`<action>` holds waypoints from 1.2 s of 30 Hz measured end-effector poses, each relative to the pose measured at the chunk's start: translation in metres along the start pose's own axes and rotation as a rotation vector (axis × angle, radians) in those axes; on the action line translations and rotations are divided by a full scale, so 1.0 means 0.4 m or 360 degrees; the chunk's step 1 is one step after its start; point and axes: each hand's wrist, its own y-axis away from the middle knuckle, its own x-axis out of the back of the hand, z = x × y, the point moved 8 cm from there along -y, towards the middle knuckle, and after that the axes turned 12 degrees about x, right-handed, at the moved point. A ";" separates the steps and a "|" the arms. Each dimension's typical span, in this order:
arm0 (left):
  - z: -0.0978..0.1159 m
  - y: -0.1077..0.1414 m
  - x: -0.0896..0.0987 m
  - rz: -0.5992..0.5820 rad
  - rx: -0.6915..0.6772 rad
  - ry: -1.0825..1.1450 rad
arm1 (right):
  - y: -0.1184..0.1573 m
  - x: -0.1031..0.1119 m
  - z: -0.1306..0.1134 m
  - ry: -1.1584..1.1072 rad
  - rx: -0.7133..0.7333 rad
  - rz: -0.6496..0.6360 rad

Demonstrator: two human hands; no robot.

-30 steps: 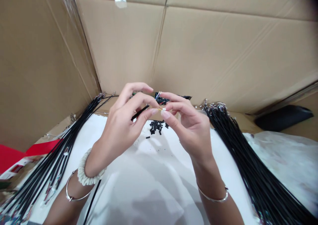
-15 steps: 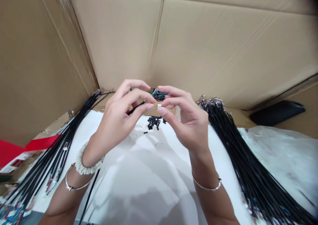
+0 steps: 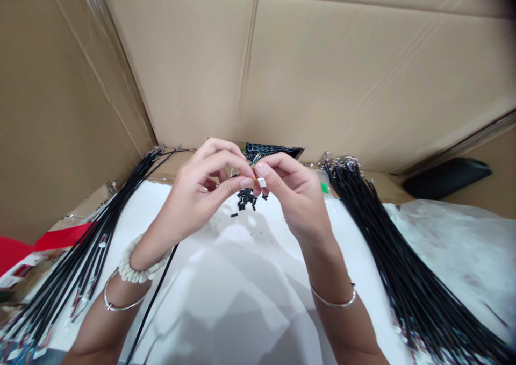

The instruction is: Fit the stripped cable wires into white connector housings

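Observation:
My left hand [image 3: 205,179] pinches an orange wire between thumb and forefinger. A small white connector [image 3: 262,182] sits at the end of that wire, just right of the left thumb tip. The black cable [image 3: 151,295] trails from under my left wrist toward the near edge. My right hand [image 3: 300,193] is closed, thumb against forefinger, at the loose thin wires [image 3: 255,159] above the connector; the exact grip is partly hidden. Below the fingers, a pile of short black tube pieces [image 3: 245,198] lies on the white table surface [image 3: 242,284].
Bundles of black cables lie at the left [image 3: 100,230] and right [image 3: 387,236]. Cardboard walls [image 3: 322,74] stand behind and at the sides. A dark bubble-wrap pouch [image 3: 274,150] is at the back, a black object [image 3: 447,178] and clear plastic [image 3: 455,263] at the right.
My right thumb and forefinger have moved off the white connector to the thin wires above it. Both hands are slightly lower, and the connector shows more fully.

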 end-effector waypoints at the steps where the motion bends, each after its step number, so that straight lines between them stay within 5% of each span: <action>1: -0.001 0.000 -0.001 0.0002 0.0004 0.0031 | 0.000 -0.001 -0.002 -0.0018 0.0020 0.0000; 12: -0.047 0.000 0.018 0.0268 0.0390 0.0543 | 0.013 -0.019 -0.003 -0.0003 0.0029 -0.0014; 20: -0.055 -0.003 0.015 0.0229 0.0370 0.0493 | 0.011 -0.033 0.036 -0.0240 -0.0189 -0.0113; 36: -0.050 0.006 -0.010 0.0173 0.0381 0.0506 | 0.004 0.004 0.002 -0.0151 0.0003 0.0167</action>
